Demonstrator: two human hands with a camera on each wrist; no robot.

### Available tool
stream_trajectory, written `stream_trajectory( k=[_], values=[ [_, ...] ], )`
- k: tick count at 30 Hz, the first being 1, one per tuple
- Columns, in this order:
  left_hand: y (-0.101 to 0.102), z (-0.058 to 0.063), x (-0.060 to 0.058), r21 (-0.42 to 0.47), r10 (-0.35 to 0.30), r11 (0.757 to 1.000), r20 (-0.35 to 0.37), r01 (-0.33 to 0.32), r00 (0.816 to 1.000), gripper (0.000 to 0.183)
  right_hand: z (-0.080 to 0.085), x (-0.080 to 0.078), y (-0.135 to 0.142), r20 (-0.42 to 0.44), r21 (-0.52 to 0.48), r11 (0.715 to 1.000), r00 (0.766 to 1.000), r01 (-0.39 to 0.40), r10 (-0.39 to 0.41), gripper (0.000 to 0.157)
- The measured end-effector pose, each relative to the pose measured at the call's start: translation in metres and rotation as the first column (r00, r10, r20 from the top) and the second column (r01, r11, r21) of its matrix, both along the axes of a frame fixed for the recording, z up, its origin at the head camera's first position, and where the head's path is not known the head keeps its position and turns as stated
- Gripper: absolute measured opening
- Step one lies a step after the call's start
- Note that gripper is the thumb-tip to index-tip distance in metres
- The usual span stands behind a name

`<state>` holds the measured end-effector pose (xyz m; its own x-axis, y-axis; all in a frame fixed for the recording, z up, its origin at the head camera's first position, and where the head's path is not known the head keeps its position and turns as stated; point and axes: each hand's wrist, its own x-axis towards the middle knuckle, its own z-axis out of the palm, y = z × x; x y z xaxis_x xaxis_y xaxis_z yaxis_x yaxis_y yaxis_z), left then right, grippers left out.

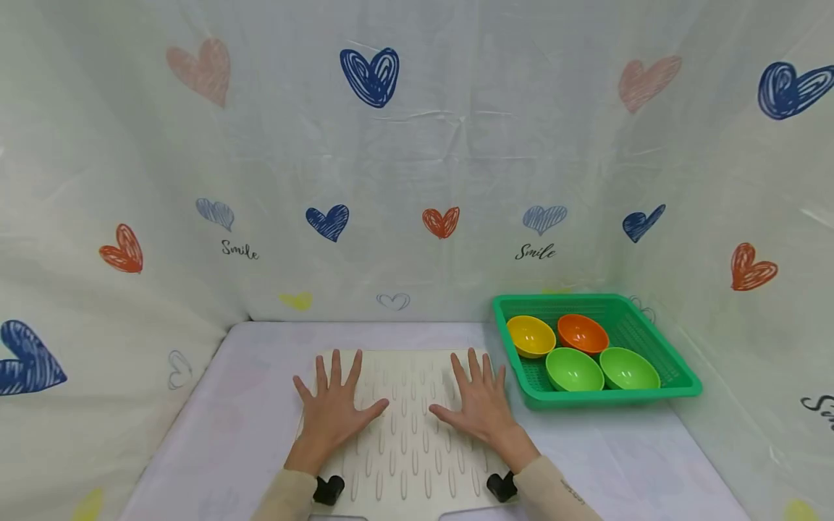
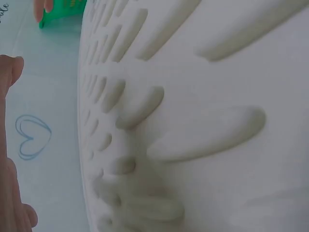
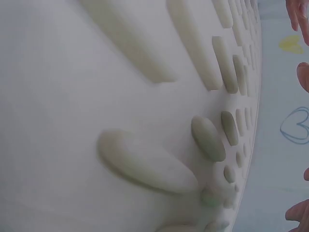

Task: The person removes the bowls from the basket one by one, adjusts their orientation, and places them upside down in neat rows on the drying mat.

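A cream-coloured board with rows of raised oval ridges lies on the table in the head view. Over its left side my left hand is spread, fingers straight and thumb pointing inward. My right hand mirrors it over the right side, fingers fanned out. Neither hand holds anything. In the left wrist view the board's ridges fill most of the picture, with fingers at the left edge. The right wrist view likewise shows ridges close up, and fingertips at the right edge.
To the right stands a green basket holding a yellow bowl, an orange bowl and two light green bowls. A white curtain printed with hearts hangs behind and on both sides of the table.
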<state>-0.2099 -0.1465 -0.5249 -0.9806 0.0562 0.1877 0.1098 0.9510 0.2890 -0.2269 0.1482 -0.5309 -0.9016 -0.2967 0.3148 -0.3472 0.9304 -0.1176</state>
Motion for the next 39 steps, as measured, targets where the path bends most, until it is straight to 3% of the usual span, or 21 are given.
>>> stream_trajectory(
  k=[9,15,24,29,39],
  values=[
    [-0.037,0.007,-0.011,0.056,0.065,0.996,0.066,-0.068,0.996,0.111,0.004,0.001,0.003,0.018,-0.012,1.000,1.000,-0.009,0.009,0.105],
    [-0.061,0.014,-0.014,0.115,0.101,0.986,0.136,-0.118,0.985,0.114,0.017,0.001,0.003,0.021,-0.046,0.999,0.999,-0.029,0.030,0.103],
    [-0.080,0.017,-0.015,0.290,0.120,0.936,0.273,-0.200,0.955,0.118,0.040,0.002,0.005,0.041,-0.073,0.996,0.997,-0.060,0.063,0.103],
    [-0.083,0.017,-0.015,0.296,0.129,0.932,0.265,-0.208,0.955,0.112,0.055,0.002,0.009,0.024,-0.075,0.995,0.997,-0.066,0.068,0.103],
    [-0.084,0.007,-0.020,0.314,0.112,0.933,0.208,-0.175,0.972,0.069,0.082,-0.010,0.025,-0.003,-0.163,0.984,0.998,-0.067,0.067,0.102]
  ],
)
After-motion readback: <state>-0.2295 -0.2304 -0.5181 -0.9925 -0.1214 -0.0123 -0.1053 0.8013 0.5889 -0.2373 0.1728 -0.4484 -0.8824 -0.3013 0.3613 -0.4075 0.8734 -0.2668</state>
